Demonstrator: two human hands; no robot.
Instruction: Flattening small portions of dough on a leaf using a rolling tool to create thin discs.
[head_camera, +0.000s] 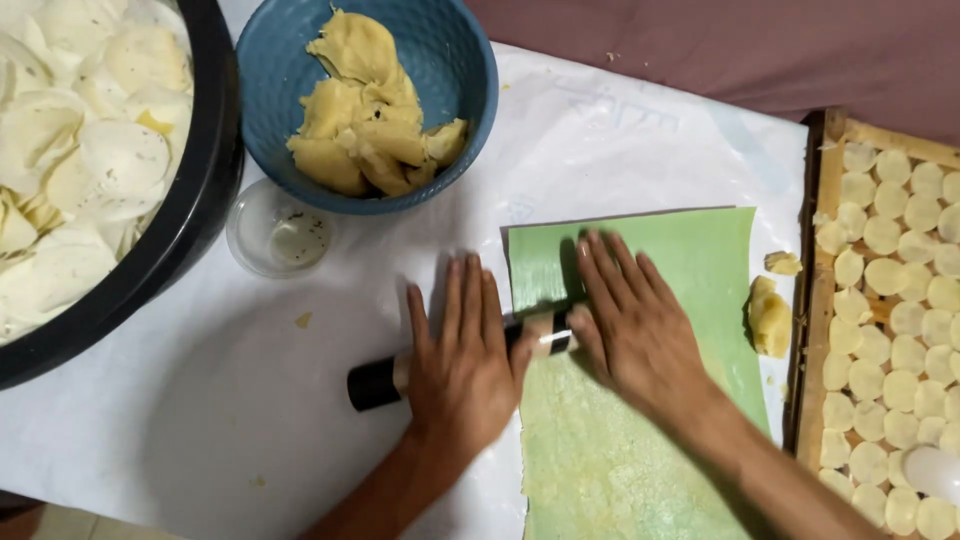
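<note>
Far left, a big black basin (195, 215) is packed with thin pale rounds, and just beside it a blue bowl (455, 110) is loaded with lumps of yellow dough (365, 105); a small clear cup (275, 232) is tucked under the bowl's edge. All of it is laid out on a white sheet (200, 420). In the middle, a dark rolling pin (375, 383) is pressed down under both palms: the left hand (462, 365) is laid flat and spread over its left part, the right hand (640, 330) flat over its right end, hands apart, fingers stretched forward, nothing actually gripped. The pin is sitting across the left edge of a green sheet (700, 260), with a thin layer of rolled dough (610, 460) spread over the near half. Risk-wise: since the pin is only half on the green sheet, the dough could probably get pushed off the edge onto the white sheet, or the green sheet could be dragged and creased if pressure is uneven. With flat palms, a slip off the pin's end seems possible too. To the right, a dough scrap (770, 320) is parked near a wooden tray (812, 300) filled with small cut discs (885, 275), which could be bumped by the right forearm.
</note>
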